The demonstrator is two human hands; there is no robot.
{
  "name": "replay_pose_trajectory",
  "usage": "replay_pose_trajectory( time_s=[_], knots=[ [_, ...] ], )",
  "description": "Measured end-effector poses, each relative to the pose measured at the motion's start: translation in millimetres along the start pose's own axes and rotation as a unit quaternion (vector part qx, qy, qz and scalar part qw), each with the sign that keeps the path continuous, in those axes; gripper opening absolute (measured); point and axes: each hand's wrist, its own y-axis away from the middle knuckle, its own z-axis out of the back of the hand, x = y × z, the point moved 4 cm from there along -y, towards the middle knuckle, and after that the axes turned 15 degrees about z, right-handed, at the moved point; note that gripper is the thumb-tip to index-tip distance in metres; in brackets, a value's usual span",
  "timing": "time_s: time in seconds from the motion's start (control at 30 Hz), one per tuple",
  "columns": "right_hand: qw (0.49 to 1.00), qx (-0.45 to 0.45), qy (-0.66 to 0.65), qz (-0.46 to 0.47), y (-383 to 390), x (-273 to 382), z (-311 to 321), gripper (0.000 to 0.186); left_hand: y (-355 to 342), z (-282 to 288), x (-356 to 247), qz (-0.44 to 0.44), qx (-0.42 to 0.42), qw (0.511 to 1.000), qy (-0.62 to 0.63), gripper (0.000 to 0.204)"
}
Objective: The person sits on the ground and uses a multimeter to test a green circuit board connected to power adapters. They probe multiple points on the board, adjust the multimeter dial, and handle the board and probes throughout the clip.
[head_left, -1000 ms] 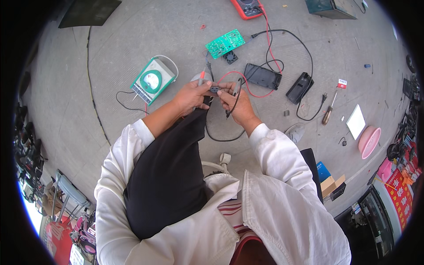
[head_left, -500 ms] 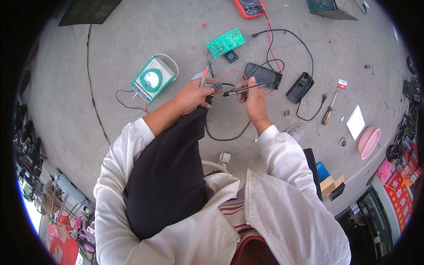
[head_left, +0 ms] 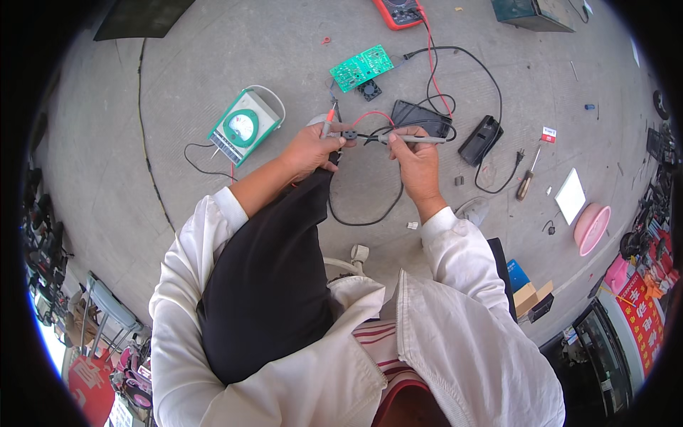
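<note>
between left fingers, black connector and red-ended probe held; right fingers grip grey probe.

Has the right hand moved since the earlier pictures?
Yes, the right hand has shifted rightward, judged against the black case piece just beyond it.

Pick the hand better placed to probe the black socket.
Right hand, likely: its probe points at the socket, tip close; contact unclear. Left hand is busy holding the socket and a red-collared probe.
</note>
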Motion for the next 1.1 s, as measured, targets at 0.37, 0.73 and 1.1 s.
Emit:
replay_pose_trajectory(
  time_s=[0.37, 0.73, 1.1],
  knots=[
    [1.000, 0.019, -0.008, 0.005, 11.6, 9.8, -20.6, 0.011, -4.1, 1.5, 3.6, -0.005, 0.006, 1.000, 0.007, 0.037],
    [0.998, 0.042, 0.032, 0.020, 12.0, 6.7, -21.3, 0.012, -3.2, 2.5, 3.3, -0.009, 0.008, 1.000, 0.009, 0.039],
    [0.951, 0.113, 0.240, 0.161, 6.8, 42.4, -34.6, 0.013, -1.3, -0.4, 1.0, -0.032, -0.038, 0.993, -0.105, 0.035]
  ],
)
